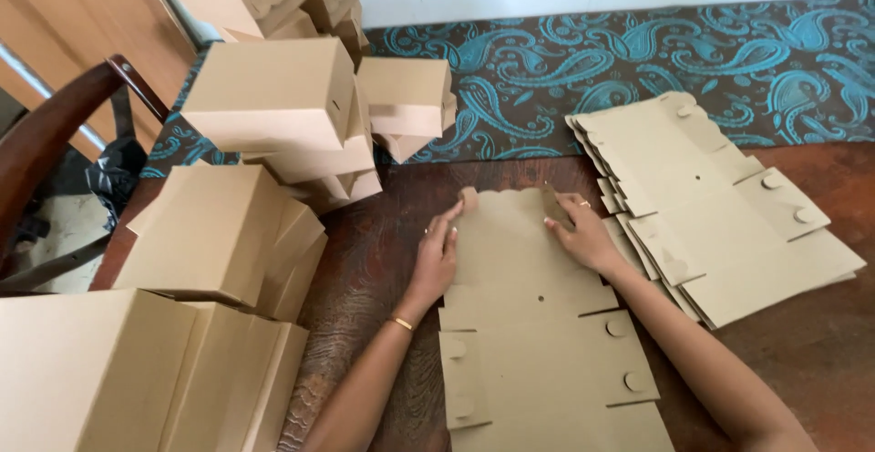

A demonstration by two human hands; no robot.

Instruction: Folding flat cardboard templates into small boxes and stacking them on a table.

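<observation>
My left hand (436, 256) lies flat on the left side of the flat cardboard sheet (538, 343) in front of me, fingers (448, 231) pressed together beside a small round tab, while my right hand (583, 233) pinches the corner flap (553, 206) at the far edge and tips it up. The sheet itself lies unfolded on the dark wooden table (365, 261), reaching from the middle to the near edge. By the look of it this box is barely begun: only that one flap is lifted, the side panels and tabs all lie flat. Finished boxes (273, 97) are piled along the left edge and far left corner, and a stack of flat sheets (711, 215) waits at the right. Bare table shows only in a strip left of my sheet and at the near right corner, so room for folding is tight
</observation>
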